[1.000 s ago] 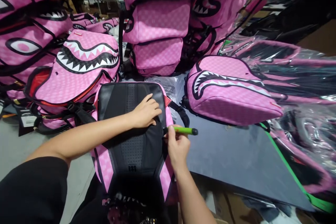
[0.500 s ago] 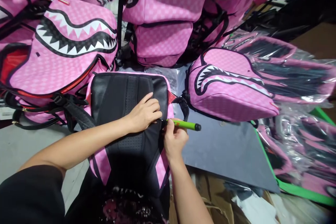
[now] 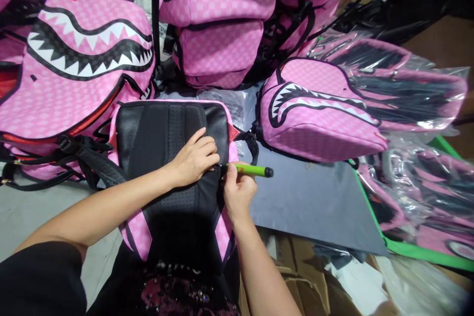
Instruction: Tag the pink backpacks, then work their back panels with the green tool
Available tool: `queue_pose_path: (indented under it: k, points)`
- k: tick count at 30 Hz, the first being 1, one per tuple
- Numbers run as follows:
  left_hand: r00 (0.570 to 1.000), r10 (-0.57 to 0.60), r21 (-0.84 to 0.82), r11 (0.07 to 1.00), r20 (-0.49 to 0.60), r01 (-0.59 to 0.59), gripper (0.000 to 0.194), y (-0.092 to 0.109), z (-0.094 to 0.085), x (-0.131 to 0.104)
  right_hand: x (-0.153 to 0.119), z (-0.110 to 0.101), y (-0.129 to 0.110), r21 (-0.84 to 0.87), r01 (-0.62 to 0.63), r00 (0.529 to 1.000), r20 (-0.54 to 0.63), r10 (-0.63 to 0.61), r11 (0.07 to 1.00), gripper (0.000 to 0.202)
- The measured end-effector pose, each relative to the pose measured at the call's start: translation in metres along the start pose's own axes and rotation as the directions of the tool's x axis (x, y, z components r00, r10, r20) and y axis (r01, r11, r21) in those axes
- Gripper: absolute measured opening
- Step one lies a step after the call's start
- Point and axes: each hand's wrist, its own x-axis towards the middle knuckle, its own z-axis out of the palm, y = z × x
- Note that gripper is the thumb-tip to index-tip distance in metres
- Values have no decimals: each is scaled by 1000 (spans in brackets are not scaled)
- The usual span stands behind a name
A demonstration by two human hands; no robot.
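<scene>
A pink checkered backpack lies in front of me with its black padded back panel facing up. Across that panel rests my left hand, its fingers bent together and gripping the black fabric near the right seam. My right hand is closed around a green marker pen at the backpack's right edge. The pen's black end points right, while its other end points toward my left fingertips. What the tip touches is too small and dark to make out.
A pink shark-mouth backpack with a red-lined opening stands at left. Another one lies on the grey tabletop at right. Plastic-wrapped backpacks are piled beyond it. More pink backpacks stand behind. Cardboard lies below the table edge.
The view has shifted, so everything appears slightly further left and up. Both hands keep about the same place on the backpack, and the marker pen stays in my right hand.
</scene>
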Motion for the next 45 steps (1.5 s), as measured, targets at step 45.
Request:
queue_pose_path:
  k: [45]
  points:
    - [999, -33, -57, 998, 8, 33, 13, -4, -5, 5, 9, -3, -1, 135, -54, 996, 82, 43, 989, 37]
